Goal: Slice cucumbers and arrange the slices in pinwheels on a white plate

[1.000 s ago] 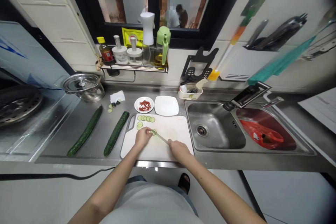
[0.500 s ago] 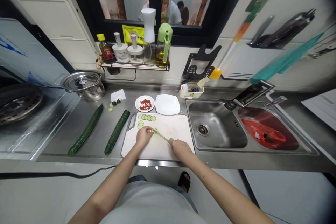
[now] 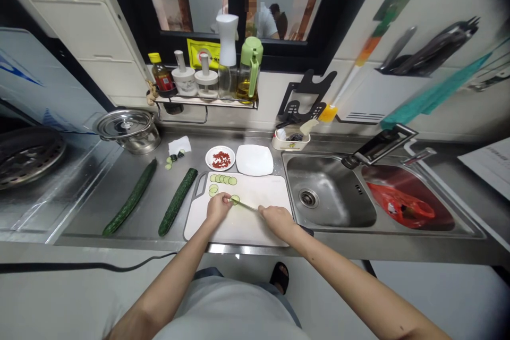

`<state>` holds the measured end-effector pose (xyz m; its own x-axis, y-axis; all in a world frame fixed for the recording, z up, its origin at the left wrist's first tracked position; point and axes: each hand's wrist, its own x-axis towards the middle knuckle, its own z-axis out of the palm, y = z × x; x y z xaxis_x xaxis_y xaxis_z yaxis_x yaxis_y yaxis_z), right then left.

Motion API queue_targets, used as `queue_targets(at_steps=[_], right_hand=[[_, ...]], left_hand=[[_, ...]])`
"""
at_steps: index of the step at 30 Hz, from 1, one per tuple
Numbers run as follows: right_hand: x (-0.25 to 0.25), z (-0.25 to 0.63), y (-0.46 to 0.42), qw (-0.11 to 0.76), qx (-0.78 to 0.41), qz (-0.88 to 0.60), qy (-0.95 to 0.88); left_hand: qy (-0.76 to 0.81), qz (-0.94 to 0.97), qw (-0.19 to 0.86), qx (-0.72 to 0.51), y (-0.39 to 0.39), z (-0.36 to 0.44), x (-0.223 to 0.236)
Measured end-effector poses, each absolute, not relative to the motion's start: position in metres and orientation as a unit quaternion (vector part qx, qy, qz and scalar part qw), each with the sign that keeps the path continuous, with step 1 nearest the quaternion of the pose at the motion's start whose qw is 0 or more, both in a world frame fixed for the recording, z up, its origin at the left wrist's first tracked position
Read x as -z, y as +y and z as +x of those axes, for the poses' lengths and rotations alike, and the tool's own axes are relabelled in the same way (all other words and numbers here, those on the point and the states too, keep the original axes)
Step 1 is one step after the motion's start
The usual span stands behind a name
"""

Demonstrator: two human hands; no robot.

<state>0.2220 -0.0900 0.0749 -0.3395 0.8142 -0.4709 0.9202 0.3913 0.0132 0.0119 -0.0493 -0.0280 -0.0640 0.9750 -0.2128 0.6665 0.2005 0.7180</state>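
My left hand [image 3: 218, 208] is over the cutting board [image 3: 258, 228], its fingertips pinched at the edge of a thin cucumber slice [image 3: 235, 200]. My right hand [image 3: 277, 221] is closed round a knife [image 3: 247, 206], whose narrow blade points left and touches or overlaps that slice. A dark handle end [image 3: 306, 230] shows past my right wrist. A row of cucumber slices [image 3: 223, 179] lies along the board's top left, with a couple more slices [image 3: 213, 189] just below. Two whole cucumbers, one nearer the board [image 3: 178, 202] and one farther left [image 3: 131, 197], rest on the steel counter.
Behind the board stand a small plate [image 3: 211, 163] of red pieces and a white square plate [image 3: 255, 159]. Cucumber ends [image 3: 173, 158] lie by a white paper [image 3: 180, 144]. A pot [image 3: 129, 130] is at left. The sink [image 3: 330, 191] adjoins on the right.
The knife blade has turned slightly and looks thinner and darker. Its dark handle end now shows beyond my right wrist. My left hand stays at the same slice.
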Motion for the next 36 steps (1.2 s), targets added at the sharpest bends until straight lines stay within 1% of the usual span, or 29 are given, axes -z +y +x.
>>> queue_targets(at_steps=[14,16,23,29,32,36], right_hand=[[-0.073,0.23,-0.1,0.206,0.131,0.564,0.789],[-0.069,0.232,-0.107,0.189,0.147,0.583,0.776],[-0.049,0.224,-0.125,0.087,0.239,0.704,0.663],[-0.042,0.22,-0.13,-0.005,0.284,0.744,0.605],[-0.044,0.224,-0.134,-0.02,0.29,0.739,0.608],[-0.043,0.23,-0.138,-0.029,0.286,0.73,0.62]], left_hand=[[0.69,0.597,0.339,-0.23,-0.05,0.012,0.025],[0.688,0.601,0.336,-0.231,-0.051,0.012,0.024],[0.683,0.616,0.319,-0.227,-0.054,0.013,0.027],[0.672,0.652,0.276,-0.217,-0.06,0.018,0.029],[0.675,0.657,0.265,-0.205,-0.059,0.021,0.028],[0.691,0.633,0.276,-0.215,-0.055,0.024,0.027]])
